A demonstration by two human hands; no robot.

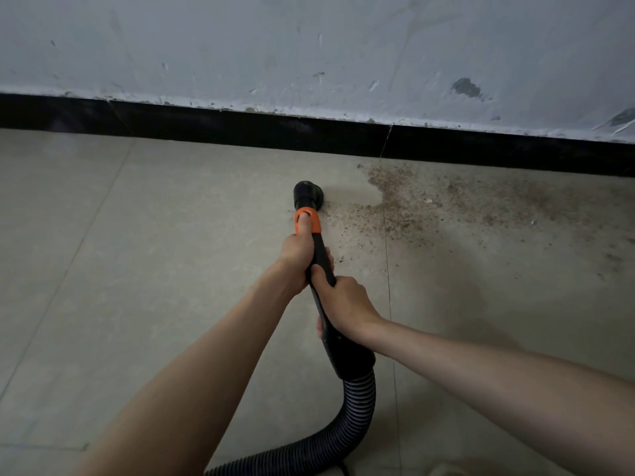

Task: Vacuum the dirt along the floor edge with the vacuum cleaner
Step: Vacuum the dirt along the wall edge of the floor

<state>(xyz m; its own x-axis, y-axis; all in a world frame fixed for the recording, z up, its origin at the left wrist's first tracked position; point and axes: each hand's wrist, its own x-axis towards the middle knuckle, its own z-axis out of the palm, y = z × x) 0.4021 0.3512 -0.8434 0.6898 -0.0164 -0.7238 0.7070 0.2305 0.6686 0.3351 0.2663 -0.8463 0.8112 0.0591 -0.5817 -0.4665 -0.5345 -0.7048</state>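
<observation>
A black vacuum wand (pixel 323 259) with an orange collar (pixel 307 223) points away from me at the floor. Its round black brush nozzle (pixel 308 194) sits on the tiles just left of a wide patch of brown dirt (pixel 446 204) that runs along the black skirting (pixel 309 132). My left hand (pixel 297 257) grips the wand just below the collar, thumb lying on the orange part. My right hand (pixel 343 305) grips the wand lower down, near where the ribbed black hose (pixel 354 417) joins it.
The hose curves down and left out of the bottom of the frame. Beige floor tiles (pixel 137 269) spread to the left. A scuffed white wall (pixel 309 46) rises behind the skirting. Fainter dark specks (pixel 611 259) lie at the far right.
</observation>
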